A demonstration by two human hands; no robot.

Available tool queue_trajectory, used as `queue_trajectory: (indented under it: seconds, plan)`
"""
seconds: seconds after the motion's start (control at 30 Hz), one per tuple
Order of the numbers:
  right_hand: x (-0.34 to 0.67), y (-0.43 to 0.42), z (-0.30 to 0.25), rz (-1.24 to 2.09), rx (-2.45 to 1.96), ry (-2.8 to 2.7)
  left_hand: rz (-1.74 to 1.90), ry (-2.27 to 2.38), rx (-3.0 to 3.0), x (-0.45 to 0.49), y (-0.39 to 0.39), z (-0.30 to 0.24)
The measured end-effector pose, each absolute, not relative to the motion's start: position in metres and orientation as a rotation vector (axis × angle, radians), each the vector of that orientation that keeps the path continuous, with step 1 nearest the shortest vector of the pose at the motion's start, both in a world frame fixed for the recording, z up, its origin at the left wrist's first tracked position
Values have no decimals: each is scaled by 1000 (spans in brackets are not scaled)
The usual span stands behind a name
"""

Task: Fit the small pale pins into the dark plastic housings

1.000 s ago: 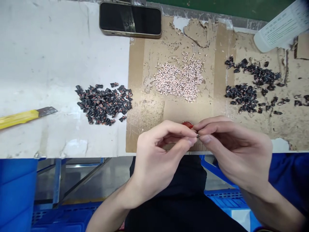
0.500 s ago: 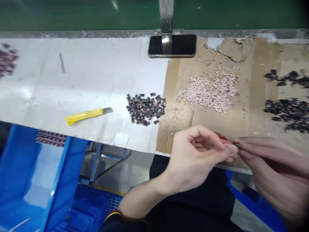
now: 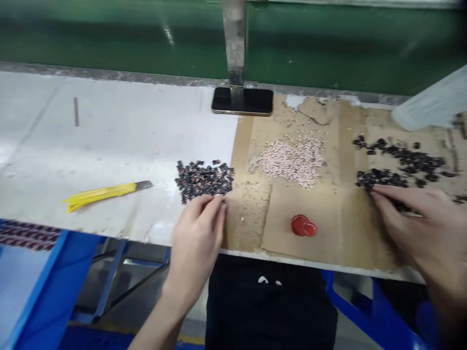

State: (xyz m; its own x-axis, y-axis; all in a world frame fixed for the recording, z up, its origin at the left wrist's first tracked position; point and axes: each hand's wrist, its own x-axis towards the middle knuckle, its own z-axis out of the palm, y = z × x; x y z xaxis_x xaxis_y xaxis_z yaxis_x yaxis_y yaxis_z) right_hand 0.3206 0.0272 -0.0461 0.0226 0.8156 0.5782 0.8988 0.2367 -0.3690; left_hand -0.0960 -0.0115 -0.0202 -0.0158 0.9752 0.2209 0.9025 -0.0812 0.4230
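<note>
My left hand (image 3: 200, 233) is pinched closed at the lower right edge of a pile of small black pieces with coppery spots (image 3: 204, 179). Something tiny may sit between its fingertips, too small to name. My right hand (image 3: 423, 228) reaches to the near edge of a second heap of small black pieces (image 3: 383, 178), thumb and forefinger together; whatever they grip is hidden. Between the hands, a red round object like a small cap or pad (image 3: 303, 225) lies on a cardboard piece (image 3: 284, 243). Behind it spread many tiny pale pink pieces (image 3: 294, 158).
A phone (image 3: 251, 102) lies at the back under a metal bracket (image 3: 235, 43). On the left are a yellow-handled knife (image 3: 105, 193) with a bare blade and a thin dark strip (image 3: 76, 112). A whitish translucent container (image 3: 430, 99) stands back right. Below left is a blue bin (image 3: 54, 287).
My hands, together over the red object before, have parted: the left moved left to the black pile, the right to the right-hand heap. The red object now shows. The camera view has shifted.
</note>
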Motion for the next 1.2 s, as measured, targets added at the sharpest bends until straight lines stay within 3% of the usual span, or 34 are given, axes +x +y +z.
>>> queue_trajectory:
  seconds: [0.1, 0.23, 0.57, 0.97, 1.2]
  plan:
    - [311, 32, -36, -291, -1531, -1949, 634, 1988, 2190, -103, -12, -26]
    - [247, 49, -22, -10, -1407, -2041, 645, 1951, 2179, -97, -13, -24]
    - [179, 87, -29, 103, -1348, -2230, 619, 1839, 1940, -92, -10, -19]
    - [176, 86, -20, 173, -1354, -2078, 1027, 1582, 1684, -80, -8, -22]
    - [187, 88, -16, 745, -1426, -1534, 1238, 1493, 1579, -57, 2, -9]
